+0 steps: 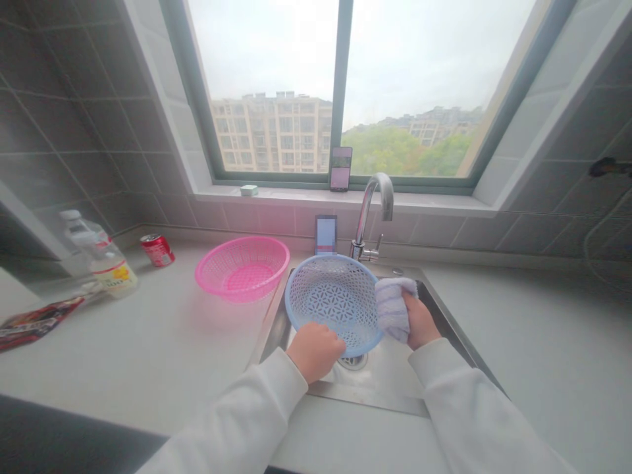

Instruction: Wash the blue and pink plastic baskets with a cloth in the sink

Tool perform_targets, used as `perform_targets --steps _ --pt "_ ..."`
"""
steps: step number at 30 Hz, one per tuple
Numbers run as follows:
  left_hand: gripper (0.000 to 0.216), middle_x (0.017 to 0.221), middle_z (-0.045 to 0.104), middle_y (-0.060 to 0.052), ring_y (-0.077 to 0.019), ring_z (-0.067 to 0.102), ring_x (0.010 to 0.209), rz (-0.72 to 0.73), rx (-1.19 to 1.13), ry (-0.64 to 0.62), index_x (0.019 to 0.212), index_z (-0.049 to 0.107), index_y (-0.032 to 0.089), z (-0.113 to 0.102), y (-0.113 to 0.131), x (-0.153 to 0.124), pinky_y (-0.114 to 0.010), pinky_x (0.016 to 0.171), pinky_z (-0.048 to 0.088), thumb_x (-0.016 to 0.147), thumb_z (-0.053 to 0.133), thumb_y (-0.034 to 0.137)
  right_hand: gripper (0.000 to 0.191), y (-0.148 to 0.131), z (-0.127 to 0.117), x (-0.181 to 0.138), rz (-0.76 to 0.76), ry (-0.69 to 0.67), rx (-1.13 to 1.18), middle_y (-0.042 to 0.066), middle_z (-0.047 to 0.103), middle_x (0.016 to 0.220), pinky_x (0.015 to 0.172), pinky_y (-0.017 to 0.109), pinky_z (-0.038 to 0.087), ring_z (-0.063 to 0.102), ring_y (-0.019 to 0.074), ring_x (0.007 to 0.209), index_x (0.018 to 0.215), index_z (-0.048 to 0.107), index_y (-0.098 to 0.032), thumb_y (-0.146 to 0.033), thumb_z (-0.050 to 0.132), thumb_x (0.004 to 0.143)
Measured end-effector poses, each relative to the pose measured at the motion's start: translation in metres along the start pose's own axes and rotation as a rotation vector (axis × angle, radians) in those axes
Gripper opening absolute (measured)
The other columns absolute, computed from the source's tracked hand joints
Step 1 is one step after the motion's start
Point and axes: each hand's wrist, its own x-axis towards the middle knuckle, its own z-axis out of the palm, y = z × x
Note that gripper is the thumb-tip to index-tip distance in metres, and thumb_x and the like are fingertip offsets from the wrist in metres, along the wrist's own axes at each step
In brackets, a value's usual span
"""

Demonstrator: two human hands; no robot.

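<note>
A light-blue plastic colander (332, 299) is tilted over the steel sink (390, 378). My left hand (316, 350) is closed on its near rim. In my right hand (422, 320) is a folded pale lilac cloth (395, 308), pressed against the right side of the colander's rim. The fingers of that hand are partly hidden behind the cloth. Below the colander, part of the sink drain (354, 361) shows.
A pink colander (243, 268) stands left of the sink, near a red can (157, 250), a plastic bottle (106, 260) and a dark packet (37, 322). Behind the sink rise the faucet (368, 210) and a phone (326, 235). Another phone (340, 169) leans on the window.
</note>
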Motion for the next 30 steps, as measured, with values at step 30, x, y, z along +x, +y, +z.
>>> perform_targets --steps 30 --pt "0.042 0.138 0.061 -0.012 -0.0314 0.048 0.133 -0.529 -0.108 0.617 0.129 0.063 0.025 -0.026 -0.071 -0.026 -0.061 0.12 0.014 0.093 0.059 0.046 0.017 -0.019 0.017 -0.011 0.791 -0.479 0.598 -0.01 0.06 0.058 0.034 0.007 0.031 0.051 0.0002 0.039 0.081 0.059 -0.019 -0.026 0.074 0.085"
